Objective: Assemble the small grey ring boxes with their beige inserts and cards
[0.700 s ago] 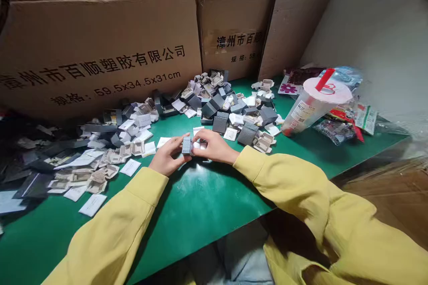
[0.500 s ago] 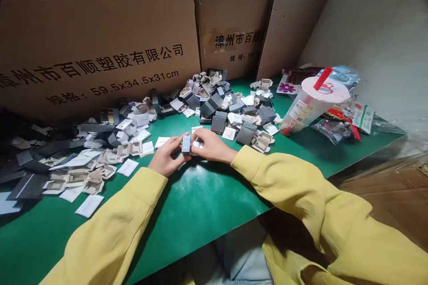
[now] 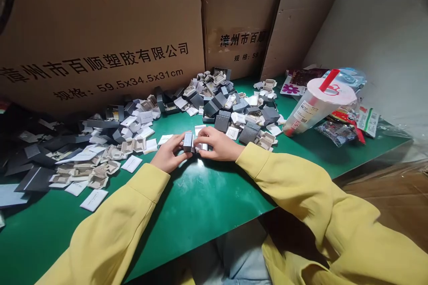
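Near the middle of the green table (image 3: 200,213), my left hand (image 3: 167,155) is closed around a small dark grey box (image 3: 188,140), thumb on the near side. Just to its right, my right hand (image 3: 219,144) pinches a small white piece (image 3: 202,146), perhaps a card or folded insert, beside the box's side. Fingers partly cover this piece, so its exact kind is unclear. Behind my hands lie loose white cards (image 3: 165,139) and a heap of small dark boxes (image 3: 222,121).
Torn beige inserts (image 3: 99,173) and white cards (image 3: 94,200) spread at the left. A slanted plastic cup (image 3: 309,109) with a red straw stands at the right, near snack packets (image 3: 367,121). Large cardboard cartons (image 3: 107,18) wall off the back.
My right hand has drawn slightly right from the dark box, and more of the white piece shows between my hands. The whole view has shifted a little.
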### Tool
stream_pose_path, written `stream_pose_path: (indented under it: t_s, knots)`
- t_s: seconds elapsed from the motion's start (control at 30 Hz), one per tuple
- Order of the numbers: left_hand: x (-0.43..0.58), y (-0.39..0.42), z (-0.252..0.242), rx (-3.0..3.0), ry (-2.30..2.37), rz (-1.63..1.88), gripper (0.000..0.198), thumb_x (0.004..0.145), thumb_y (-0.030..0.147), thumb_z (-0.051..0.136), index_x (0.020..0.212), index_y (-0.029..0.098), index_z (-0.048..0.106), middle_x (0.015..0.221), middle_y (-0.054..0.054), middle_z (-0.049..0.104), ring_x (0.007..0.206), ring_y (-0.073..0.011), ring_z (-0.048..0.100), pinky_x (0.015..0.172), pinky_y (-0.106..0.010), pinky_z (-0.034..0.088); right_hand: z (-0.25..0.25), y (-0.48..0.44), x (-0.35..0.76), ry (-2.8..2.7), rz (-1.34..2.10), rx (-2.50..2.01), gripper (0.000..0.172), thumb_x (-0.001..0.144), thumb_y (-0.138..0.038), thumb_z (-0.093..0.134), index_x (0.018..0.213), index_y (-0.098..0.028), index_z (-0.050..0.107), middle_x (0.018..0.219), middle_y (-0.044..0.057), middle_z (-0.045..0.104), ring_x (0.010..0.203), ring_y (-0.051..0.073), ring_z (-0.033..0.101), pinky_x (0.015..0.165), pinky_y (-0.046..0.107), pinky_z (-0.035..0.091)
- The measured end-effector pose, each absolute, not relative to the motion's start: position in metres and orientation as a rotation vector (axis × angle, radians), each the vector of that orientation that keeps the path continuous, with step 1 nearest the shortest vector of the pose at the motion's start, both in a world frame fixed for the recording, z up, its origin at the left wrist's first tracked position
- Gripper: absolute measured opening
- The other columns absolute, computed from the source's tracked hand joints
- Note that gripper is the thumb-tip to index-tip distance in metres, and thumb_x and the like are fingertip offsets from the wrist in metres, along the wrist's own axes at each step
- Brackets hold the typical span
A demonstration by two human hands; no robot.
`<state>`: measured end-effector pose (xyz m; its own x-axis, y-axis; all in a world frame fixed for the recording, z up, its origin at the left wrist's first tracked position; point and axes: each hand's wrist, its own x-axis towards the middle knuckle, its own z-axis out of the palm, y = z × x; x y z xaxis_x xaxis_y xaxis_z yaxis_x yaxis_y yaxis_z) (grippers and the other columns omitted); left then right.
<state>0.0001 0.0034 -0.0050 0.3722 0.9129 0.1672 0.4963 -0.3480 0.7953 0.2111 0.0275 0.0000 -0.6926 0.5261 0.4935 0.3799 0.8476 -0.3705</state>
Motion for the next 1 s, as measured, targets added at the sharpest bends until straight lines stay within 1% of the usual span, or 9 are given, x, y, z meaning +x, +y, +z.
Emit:
stream_pose_path:
  t_s: [0.13,0.27,0.3,0.4,0.43,0.5,0.7,0.87,1.0]
  knots:
    - [0.000,0.003,-0.004,1.934,1.178,0.833,0.063,0.069,0.035,0.063,0.128,0.019,0.044,0.107,-0.008,0.054,0.090,-0.0193,0.057,0.088,-0.041,0.047,-0.003,0.026,0.209,-2.440,0.262,-0.681,0.031,0.077,-0.028,0.055,0.107,-0.019,0.058,0.097,0.009,0.049,0.089,0.019,0.046,0.081,0.035,0.042]
    - [0.002,-0.003,-0.002,1.890,1.163,0.883,0.077,0.073,0.034,0.060,0.139,0.025,0.021,0.113,-0.008,0.052,0.088,-0.0171,0.060,0.087,-0.040,0.049,-0.005,0.025,0.207,-2.459,0.249,-0.708,0.032,0.077,-0.028,0.055,0.108,-0.018,0.056,0.098,0.009,0.049,0.090,0.020,0.045,0.081,0.035,0.042]
    - [0.004,-0.004,-0.001,1.928,1.173,0.901,0.076,0.075,0.033,0.059,0.139,0.026,0.021,0.117,-0.009,0.050,0.092,-0.0182,0.059,0.087,-0.039,0.049,-0.005,0.025,0.207,-2.459,0.242,-0.720,0.031,0.078,-0.028,0.054,0.107,-0.018,0.056,0.098,0.010,0.049,0.090,0.020,0.045,0.080,0.035,0.042]
    - [0.008,-0.008,0.001,2.177,1.211,0.904,0.053,0.078,0.031,0.054,0.129,0.024,0.040,0.124,-0.011,0.046,0.111,-0.0236,0.050,0.089,-0.038,0.047,-0.006,0.025,0.206,-2.455,0.214,-0.756,0.028,0.079,-0.029,0.052,0.104,-0.017,0.056,0.099,0.010,0.050,0.092,0.020,0.045,0.080,0.035,0.042]
    - [0.009,-0.008,0.002,2.264,1.224,0.894,0.045,0.080,0.029,0.052,0.124,0.023,0.046,0.123,-0.011,0.046,0.114,-0.0243,0.047,0.089,-0.038,0.047,-0.006,0.025,0.206,-2.463,0.202,-0.760,0.027,0.080,-0.030,0.052,0.104,-0.017,0.056,0.099,0.010,0.050,0.092,0.021,0.044,0.080,0.035,0.042]
    - [0.010,-0.008,0.002,2.393,1.251,0.872,0.036,0.082,0.026,0.049,0.117,0.020,0.050,0.118,-0.011,0.047,0.113,-0.0231,0.047,0.090,-0.037,0.046,-0.007,0.024,0.206,-2.484,0.174,-0.757,0.027,0.080,-0.032,0.052,0.103,-0.017,0.056,0.101,0.010,0.051,0.093,0.021,0.044,0.080,0.036,0.041]
    - [0.008,-0.004,0.001,2.574,1.254,0.771,0.036,0.083,0.020,0.044,0.118,0.017,0.043,0.116,-0.012,0.043,0.110,-0.0212,0.048,0.090,-0.035,0.046,-0.006,0.023,0.205,-2.482,0.166,-0.758,0.022,0.079,-0.031,0.052,0.096,-0.018,0.056,0.097,0.009,0.051,0.091,0.020,0.043,0.078,0.033,0.040]
    - [0.008,-0.002,-0.001,2.581,1.257,0.752,0.038,0.081,0.018,0.044,0.119,0.018,0.040,0.116,-0.013,0.043,0.108,-0.0228,0.049,0.092,-0.039,0.044,-0.002,0.023,0.206,-2.530,0.140,-0.798,0.015,0.080,-0.030,0.051,0.087,-0.019,0.058,0.094,0.007,0.050,0.088,0.019,0.041,0.076,0.031,0.037]
    - [0.008,-0.003,0.002,2.590,1.262,0.725,0.039,0.082,0.018,0.044,0.120,0.018,0.038,0.116,-0.013,0.042,0.112,-0.0234,0.045,0.094,-0.040,0.041,0.000,0.023,0.206,-2.563,0.074,-0.809,0.016,0.081,-0.031,0.049,0.086,-0.021,0.060,0.095,0.007,0.051,0.089,0.020,0.042,0.073,0.031,0.034]
